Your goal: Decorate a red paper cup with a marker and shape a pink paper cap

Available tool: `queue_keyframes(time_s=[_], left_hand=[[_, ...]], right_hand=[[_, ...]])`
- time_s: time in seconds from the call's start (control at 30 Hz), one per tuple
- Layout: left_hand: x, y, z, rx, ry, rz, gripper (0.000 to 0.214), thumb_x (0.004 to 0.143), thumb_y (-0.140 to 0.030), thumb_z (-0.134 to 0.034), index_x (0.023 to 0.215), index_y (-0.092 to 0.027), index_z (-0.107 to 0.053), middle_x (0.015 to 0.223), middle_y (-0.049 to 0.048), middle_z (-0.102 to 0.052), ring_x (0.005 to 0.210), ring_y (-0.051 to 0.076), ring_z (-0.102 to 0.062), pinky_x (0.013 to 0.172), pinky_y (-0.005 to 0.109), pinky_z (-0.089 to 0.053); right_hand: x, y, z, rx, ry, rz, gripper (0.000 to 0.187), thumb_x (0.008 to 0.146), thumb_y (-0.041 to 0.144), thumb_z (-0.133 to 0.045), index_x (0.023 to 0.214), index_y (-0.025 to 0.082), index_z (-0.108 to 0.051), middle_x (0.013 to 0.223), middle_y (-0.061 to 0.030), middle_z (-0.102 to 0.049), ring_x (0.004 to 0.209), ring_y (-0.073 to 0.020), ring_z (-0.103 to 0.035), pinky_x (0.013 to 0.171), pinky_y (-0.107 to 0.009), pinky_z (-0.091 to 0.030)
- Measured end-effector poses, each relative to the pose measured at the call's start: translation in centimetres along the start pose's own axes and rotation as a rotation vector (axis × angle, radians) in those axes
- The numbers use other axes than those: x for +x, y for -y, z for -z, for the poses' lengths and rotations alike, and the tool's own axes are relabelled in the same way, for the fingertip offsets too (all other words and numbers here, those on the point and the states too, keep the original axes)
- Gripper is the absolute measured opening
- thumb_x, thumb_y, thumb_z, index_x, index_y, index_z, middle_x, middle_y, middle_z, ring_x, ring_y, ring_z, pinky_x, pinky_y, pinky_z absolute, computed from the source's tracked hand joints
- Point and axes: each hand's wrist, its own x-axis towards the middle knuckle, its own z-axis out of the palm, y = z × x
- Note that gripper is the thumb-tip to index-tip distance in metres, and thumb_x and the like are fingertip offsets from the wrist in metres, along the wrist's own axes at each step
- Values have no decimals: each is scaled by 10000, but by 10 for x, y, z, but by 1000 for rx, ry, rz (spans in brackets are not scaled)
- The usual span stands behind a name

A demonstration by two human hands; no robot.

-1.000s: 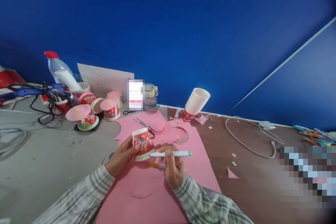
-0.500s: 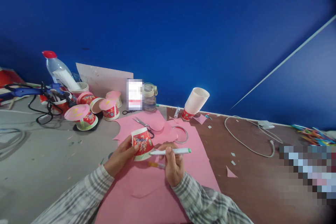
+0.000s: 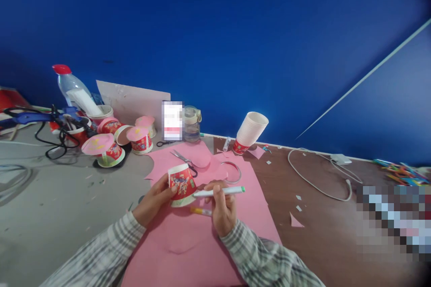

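Note:
My left hand (image 3: 154,200) grips an upside-down red paper cup (image 3: 182,184) standing on the pink paper sheet (image 3: 202,251). My right hand (image 3: 222,210) is closed on a white marker with a green end (image 3: 220,192); its tip touches the cup's lower right rim. An orange-tipped marker (image 3: 201,211) lies on the sheet just under the cup. Scissors (image 3: 183,159) and a metal ring (image 3: 234,171) rest on the pink paper behind the cup.
Several cups with pink tops (image 3: 104,149) stand at back left beside a red-capped bottle (image 3: 72,89) and a blue glue gun with cord (image 3: 32,118). A stack of white cups (image 3: 251,132), a glass jar (image 3: 192,124), a white cable (image 3: 319,179) and coloured pencils (image 3: 402,172) lie further right.
The marker tip has edged up a little along the cup's rim. The view has shifted slightly; otherwise the hands stay in place.

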Motion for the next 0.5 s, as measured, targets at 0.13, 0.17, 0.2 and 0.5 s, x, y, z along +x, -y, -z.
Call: queue_keyframes(time_s=[0.13,0.17,0.2,0.5], left_hand=[[0,-1,-1,-3,-2,0,393,613,-172,-657,1003,-159,-610,938,170,-709,846,392,-596,725,493,-454],[-1,-2,-1,-2,-3,-3,390,612,-169,-658,999,-157,-612,934,170,-710,842,392,-597,721,489,-455],[-1,-2,-2,-1,-1,-5,387,610,-166,-659,995,-154,-614,928,170,-711,839,392,-598,716,485,-456],[-2,-2,-2,-25,-11,11,403,598,-158,-660,999,-144,-617,870,168,-727,806,389,-607,681,477,-467]], right_hand=[[-1,-2,1,19,18,-12,368,821,438,-487,646,169,-666,446,35,-479,414,-155,-522,412,-238,-451],[-2,-2,1,21,28,-12,372,813,442,-498,630,166,-665,443,31,-485,405,-152,-513,401,-234,-445],[-2,0,0,22,37,-12,377,805,448,-507,615,163,-664,441,27,-491,397,-149,-505,388,-228,-438],[0,-3,1,45,24,-26,352,814,429,-506,644,167,-668,453,30,-504,405,-147,-520,383,-215,-430]])
